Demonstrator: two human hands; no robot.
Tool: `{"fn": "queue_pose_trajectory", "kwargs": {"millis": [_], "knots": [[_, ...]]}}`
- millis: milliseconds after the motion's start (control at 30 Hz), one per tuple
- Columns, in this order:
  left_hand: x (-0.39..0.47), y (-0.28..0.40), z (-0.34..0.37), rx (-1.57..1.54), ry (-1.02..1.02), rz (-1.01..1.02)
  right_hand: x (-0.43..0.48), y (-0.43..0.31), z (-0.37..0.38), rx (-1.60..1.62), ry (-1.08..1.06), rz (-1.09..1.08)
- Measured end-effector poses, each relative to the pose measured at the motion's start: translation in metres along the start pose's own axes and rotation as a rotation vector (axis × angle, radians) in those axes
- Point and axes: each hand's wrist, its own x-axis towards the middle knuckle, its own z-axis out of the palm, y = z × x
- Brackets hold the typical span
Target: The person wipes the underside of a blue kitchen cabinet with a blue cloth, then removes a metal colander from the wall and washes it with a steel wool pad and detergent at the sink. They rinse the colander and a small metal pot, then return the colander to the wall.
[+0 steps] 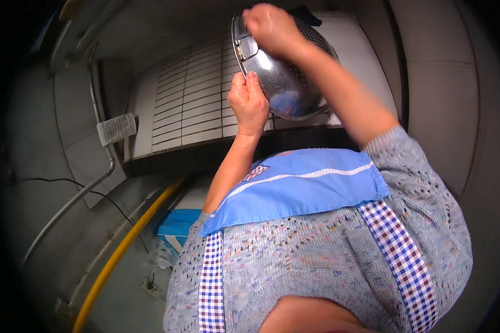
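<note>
A shiny metal colander [271, 70] with a perforated wall is tilted on its side above the tiled counter, its rim facing left. My left hand [250, 100] grips this rim from below, thumb on the outer side. Near the upper end of the rim, my right hand [271, 27] is curled against the colander's outside and blurred. Its fingertips are hard to make out, and whether anything lies under them cannot be seen. Between the two hands a wire handle [246, 49] shows on the rim. The colander's inside is turned away from view.
White tiles with dark joints cover the counter [187, 100], which has a dark front edge [171, 150]. A pale cloth [116, 128] hangs over a grey pipe [93, 91]. Lower left run a yellow pipe [125, 249] and a cable. Dark fabric [308, 16] lies behind the colander.
</note>
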Motion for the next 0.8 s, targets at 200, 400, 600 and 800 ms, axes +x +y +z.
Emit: {"fn": "queue_pose_trajectory", "kwargs": {"millis": [200, 400, 600, 800], "knots": [[0.012, 0.010, -0.002, 0.015, -0.020, 0.042, -0.006, 0.003, 0.023, -0.268, -0.099, -0.464], [0.002, -0.008, 0.000, -0.327, -0.015, -0.233, -0.062, 0.035, 0.008, -0.153, -0.249, -0.487], [0.030, -0.025, -0.013, -0.421, 0.238, -0.456, -0.064, 0.052, -0.031, -0.118, -0.327, 0.341], [0.040, -0.036, -0.001, -0.546, 0.259, -0.613, -0.112, 0.025, 0.041, -0.301, 0.160, -0.330]]}}
